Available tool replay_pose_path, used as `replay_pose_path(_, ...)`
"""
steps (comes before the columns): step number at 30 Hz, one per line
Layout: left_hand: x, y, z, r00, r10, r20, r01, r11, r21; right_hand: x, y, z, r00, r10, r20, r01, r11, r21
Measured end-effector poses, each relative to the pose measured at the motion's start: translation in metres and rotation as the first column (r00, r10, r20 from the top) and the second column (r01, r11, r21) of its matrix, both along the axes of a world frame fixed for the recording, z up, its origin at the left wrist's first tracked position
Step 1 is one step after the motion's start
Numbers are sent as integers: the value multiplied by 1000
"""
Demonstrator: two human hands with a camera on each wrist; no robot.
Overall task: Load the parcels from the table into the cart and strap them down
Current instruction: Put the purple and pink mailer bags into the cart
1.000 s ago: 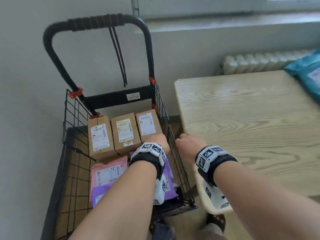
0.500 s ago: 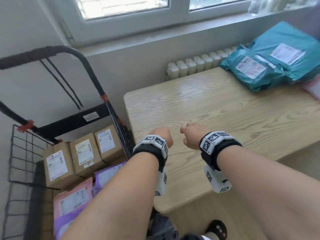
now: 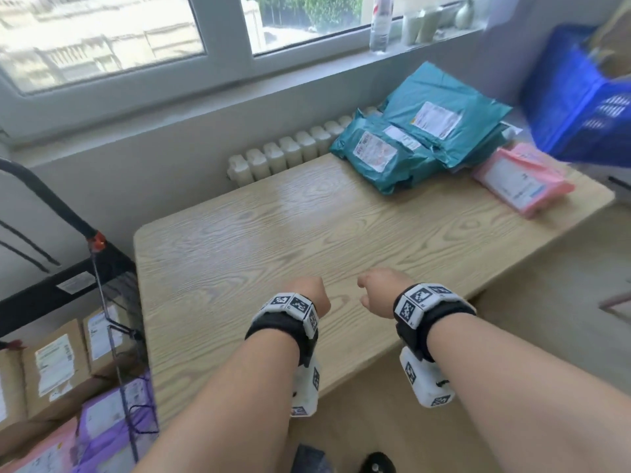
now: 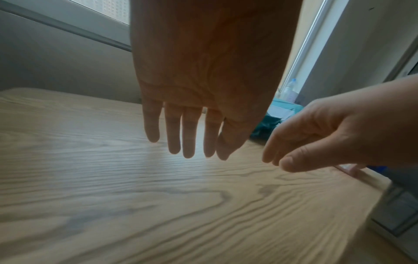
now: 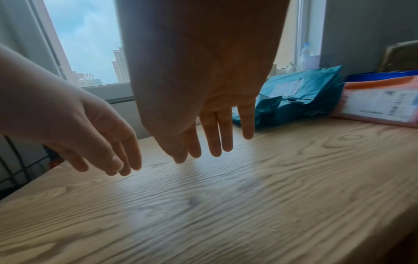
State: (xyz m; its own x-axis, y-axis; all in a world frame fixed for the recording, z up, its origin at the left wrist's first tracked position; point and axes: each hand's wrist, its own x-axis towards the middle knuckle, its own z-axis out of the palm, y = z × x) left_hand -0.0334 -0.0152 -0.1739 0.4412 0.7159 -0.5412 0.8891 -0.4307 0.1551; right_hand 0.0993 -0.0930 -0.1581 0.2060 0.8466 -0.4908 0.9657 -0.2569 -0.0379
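Both my hands hang empty over the near part of the wooden table [image 3: 259,233]. My left hand [image 3: 309,293] [image 4: 185,141] has straight fingers pointing down at the tabletop. My right hand [image 3: 380,290] [image 5: 214,142] is beside it, fingers also straight and relaxed. Teal parcels [image 3: 420,131] [image 5: 300,92] are stacked at the table's far right, with a pink parcel [image 3: 519,180] [image 5: 380,101] to their right. The black wire cart [image 3: 112,302] stands left of the table and holds brown boxes [image 3: 54,367], a purple parcel [image 3: 112,414] and a pink one [image 3: 41,452].
A white radiator [image 3: 290,155] runs behind the table under the window sill, where bottles [image 3: 380,25] stand. A blue crate [image 3: 577,93] sits at the far right beyond the parcels. The cart's black handle [image 3: 44,196] rises at the left edge.
My view and both hands swung right, from over the cart to over the table. The teal and pink parcels came into sight. Both hands stayed empty.
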Motion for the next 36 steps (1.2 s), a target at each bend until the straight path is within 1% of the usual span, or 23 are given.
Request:
replay_pose_path(5,58,-21,7,999,-29,46,29,1000,-2,53,-29,6,998,-62,21,62,998,17)
replay_pose_path(8,89,-26,14,995,-70,78,68,997,29,76,-41,8,994,-110,26,109,993,53)
replay_pose_path(13,144,-32,14,984,-146,101,138,987,83,118,-53,11,981,-196,18,192,974,124)
replay_pose_path(17,191,-35,12,972,-202,121,195,979,67,161,-58,13,969,-244,30,239,963,126)
replay_pose_path(23,262,-19,4,967,-199,158,193,980,55,230,-44,16,958,-283,36,273,947,169)
replay_pose_path(28,323,7,-3,968,-197,159,193,980,36,287,-26,16,961,-275,40,267,954,134)
replay_pose_path(32,373,25,2,966,-184,183,181,983,30,333,-14,20,962,-265,67,254,957,141)
replay_pose_path(36,416,39,13,956,-197,219,191,980,47,377,-5,28,956,-289,54,278,948,157)
